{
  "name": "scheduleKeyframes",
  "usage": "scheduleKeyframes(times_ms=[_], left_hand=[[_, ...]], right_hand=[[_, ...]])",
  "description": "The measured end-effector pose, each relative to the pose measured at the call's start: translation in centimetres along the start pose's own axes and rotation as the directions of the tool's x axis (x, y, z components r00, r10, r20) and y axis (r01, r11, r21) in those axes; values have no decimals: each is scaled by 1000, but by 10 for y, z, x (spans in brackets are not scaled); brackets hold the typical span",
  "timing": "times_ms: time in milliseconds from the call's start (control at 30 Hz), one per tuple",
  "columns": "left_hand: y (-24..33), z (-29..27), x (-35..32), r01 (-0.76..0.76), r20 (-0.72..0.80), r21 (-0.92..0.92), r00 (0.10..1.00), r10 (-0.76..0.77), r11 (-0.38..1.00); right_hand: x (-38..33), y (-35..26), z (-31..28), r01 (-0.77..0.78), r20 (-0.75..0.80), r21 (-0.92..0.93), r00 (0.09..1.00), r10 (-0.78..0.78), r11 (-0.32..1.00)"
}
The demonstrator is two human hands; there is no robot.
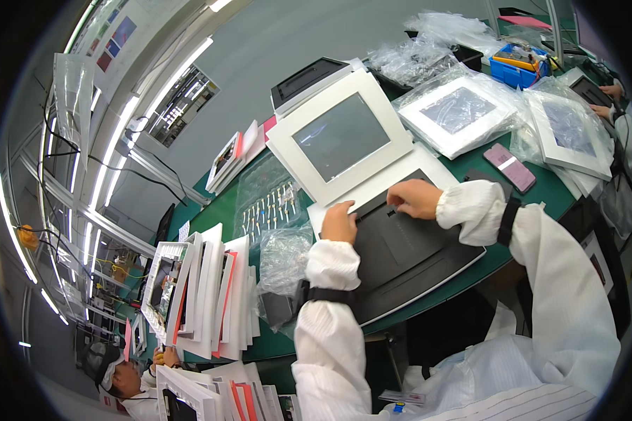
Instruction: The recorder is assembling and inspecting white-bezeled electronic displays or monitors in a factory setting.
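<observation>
Hands rest on a dark grey panel (400, 256) that lies flat on the green table (225, 210) right in front of the person, its near edge hanging a little past the table's rim. The left hand (339, 223) sits at the panel's far left corner, about ten o'clock from the panel's middle, fingers curled down and pressing on the edge where the dark surface meets a white-framed screen (340, 137); whether the fingers actually grip anything I cannot tell, since the tips are tucked under the knuckles. The right hand (416, 198) lies at roughly twelve o'clock on the same far edge, fingers bent and close together, tips touching the panel's rim just beside the white frame. Both wrists come out of white sleeves with black straps.

The white-framed screen stands tilted just beyond the fingers, touching the panel's far edge. At two o'clock lie more white frames in clear plastic bags (463, 112), with a pink phone (510, 167) near them. At nine o'clock a clear bag of small parts (270, 203) lies on the green surface, and further toward eight o'clock a row of white frames (211, 295) stands on edge. A blue bin (516, 67) sits far off at one o'clock.
</observation>
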State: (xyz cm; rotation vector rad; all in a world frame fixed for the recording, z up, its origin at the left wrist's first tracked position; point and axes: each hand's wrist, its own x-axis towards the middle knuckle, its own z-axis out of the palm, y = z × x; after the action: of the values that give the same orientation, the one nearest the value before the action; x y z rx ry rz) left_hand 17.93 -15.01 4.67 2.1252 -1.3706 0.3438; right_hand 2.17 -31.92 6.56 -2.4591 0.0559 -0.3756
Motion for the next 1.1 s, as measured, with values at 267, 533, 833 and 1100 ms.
scheduleKeyframes(times_ms=[267, 533, 833, 1100], left_hand=[[-3, 40, 13, 179, 195, 34, 964, -183, 983], [9, 42, 18, 209, 146, 135, 963, -228, 969], [10, 43, 14, 213, 122, 191, 963, -238, 958], [9, 45, 12, 205, 127, 182, 965, -230, 962]], right_hand=[[34, 4, 31, 110, 132, -337, 989, -68, 935], [53, -2, 22, 84, 206, -384, 978, -4, 919], [58, -6, 25, 1, 297, -365, 948, 115, 931], [62, -2, 16, -37, 355, -268, 925, 134, 963]])
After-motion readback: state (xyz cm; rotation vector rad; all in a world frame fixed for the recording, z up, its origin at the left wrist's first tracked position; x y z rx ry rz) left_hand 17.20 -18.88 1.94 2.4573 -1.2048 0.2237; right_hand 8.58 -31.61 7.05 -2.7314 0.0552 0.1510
